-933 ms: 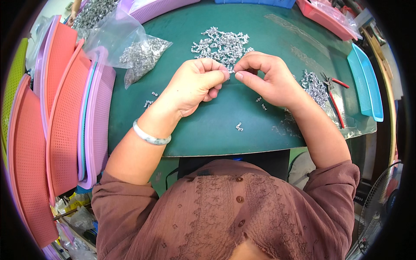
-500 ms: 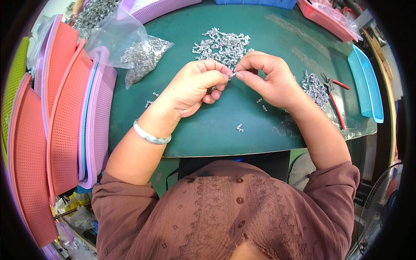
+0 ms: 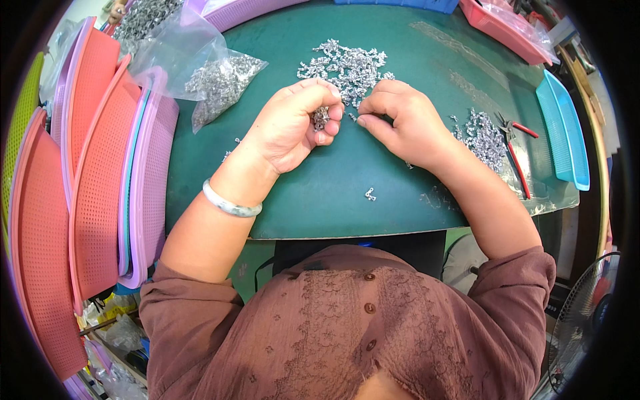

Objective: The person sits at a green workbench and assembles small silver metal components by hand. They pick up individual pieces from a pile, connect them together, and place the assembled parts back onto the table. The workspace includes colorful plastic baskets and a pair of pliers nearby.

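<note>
My left hand (image 3: 293, 120) is curled around several small metal parts (image 3: 320, 119), which show between its palm and fingers. Close beside it, my right hand (image 3: 403, 123) pinches a small silvery metal part (image 3: 353, 117) between thumb and forefinger. The two hands are slightly apart. Just beyond them lies a loose pile of small silvery metal parts (image 3: 347, 67). A second, denser pile (image 3: 485, 139) sits right of my right forearm. One stray metal part (image 3: 371, 195) rests near the table's front edge.
Red-handled pliers (image 3: 512, 150) lie by the right pile, with a blue basket (image 3: 563, 130) beyond. A clear bag of metal parts (image 3: 227, 83) stands at the left. Stacked pink and purple baskets (image 3: 100, 193) line the left side of the green table (image 3: 320, 207).
My hands have drawn slightly apart. The left hand has turned, showing more of the metal parts in its palm. The right hand has shifted slightly down and left with a part pinched.
</note>
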The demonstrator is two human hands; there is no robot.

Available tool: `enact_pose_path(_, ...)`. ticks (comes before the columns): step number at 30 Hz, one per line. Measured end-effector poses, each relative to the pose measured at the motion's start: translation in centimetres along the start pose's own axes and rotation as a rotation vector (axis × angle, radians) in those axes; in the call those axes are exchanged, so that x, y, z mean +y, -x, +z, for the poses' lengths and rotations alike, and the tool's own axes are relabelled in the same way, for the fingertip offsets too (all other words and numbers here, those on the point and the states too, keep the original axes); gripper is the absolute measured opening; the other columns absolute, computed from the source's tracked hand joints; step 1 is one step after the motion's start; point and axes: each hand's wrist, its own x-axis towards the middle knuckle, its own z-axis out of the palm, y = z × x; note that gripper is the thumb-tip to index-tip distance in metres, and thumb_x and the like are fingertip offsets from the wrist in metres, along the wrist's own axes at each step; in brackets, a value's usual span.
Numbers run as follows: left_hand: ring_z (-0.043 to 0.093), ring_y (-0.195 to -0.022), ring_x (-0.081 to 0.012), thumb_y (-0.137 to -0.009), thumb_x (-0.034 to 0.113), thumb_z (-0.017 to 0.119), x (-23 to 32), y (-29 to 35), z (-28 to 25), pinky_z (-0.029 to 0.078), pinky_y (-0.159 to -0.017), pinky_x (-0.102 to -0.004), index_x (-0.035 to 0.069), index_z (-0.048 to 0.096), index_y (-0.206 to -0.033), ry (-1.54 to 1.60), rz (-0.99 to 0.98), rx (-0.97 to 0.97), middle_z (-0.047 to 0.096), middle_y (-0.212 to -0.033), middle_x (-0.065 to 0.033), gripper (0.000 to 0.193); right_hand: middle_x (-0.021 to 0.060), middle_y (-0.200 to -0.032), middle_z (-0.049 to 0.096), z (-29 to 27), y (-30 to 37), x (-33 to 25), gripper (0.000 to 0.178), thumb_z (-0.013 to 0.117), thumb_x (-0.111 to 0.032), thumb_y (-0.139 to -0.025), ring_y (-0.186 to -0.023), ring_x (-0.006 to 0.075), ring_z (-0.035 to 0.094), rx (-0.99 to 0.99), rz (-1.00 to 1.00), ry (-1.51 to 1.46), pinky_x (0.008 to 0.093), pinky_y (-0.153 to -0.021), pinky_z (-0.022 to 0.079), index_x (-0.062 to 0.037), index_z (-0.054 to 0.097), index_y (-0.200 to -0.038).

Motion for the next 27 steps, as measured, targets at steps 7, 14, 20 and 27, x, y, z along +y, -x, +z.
enact_pose_path(7,0.048,-0.063,-0.0128,-0.079,0.007,0.048,0.3,-0.2,-0.8,0.040,-0.049,-0.0191,0.004,0.051,-0.085,0.196,0.013,-0.026,0.053,-0.077,-0.0073,0.008,0.0082,-0.072,0.055,0.9,-0.3,-0.4,0.010,0.060,-0.015,-0.073,-0.076,0.0273,0.055,-0.021,-0.005,0.160,0.0372,-0.069,0.045,-0.0046,0.061,-0.073)
enact_pose_path(14,0.048,-0.059,-0.0090,-0.083,0.014,0.052,0.1,-0.1,-0.3,0.036,-0.045,-0.0174,0.004,0.057,-0.089,-0.001,-0.020,0.028,0.053,-0.071,-0.0022,0.012,0.0087,-0.073,0.056,-0.3,-0.4,-0.3,0.005,0.060,-0.007,-0.071,-0.073,0.0276,0.055,0.115,-0.007,-0.057,0.0362,-0.066,0.044,-0.0038,0.058,-0.073)
enact_pose_path(20,0.046,-0.052,-0.0067,-0.085,0.018,0.055,0.0,0.3,0.3,0.033,-0.041,-0.0165,0.002,0.059,-0.086,-0.087,-0.171,-0.068,0.051,-0.064,0.0004,0.016,0.0085,-0.071,0.055,-0.5,-0.4,-1.0,0.007,0.061,-0.005,-0.069,-0.070,0.0272,0.055,0.186,-0.102,-0.127,0.0351,-0.063,0.044,-0.0037,0.055,-0.074)
enact_pose_path(27,0.047,-0.053,-0.0056,-0.085,0.013,0.056,-0.1,0.3,0.6,0.035,-0.042,-0.0156,0.002,0.059,-0.085,-0.076,-0.132,-0.051,0.052,-0.066,0.0002,0.011,0.0089,-0.074,0.055,-0.7,-0.3,-1.0,0.009,0.060,0.000,-0.069,-0.070,0.0238,0.056,0.178,-0.084,-0.251,0.0311,-0.062,0.044,-0.0022,0.056,-0.077)
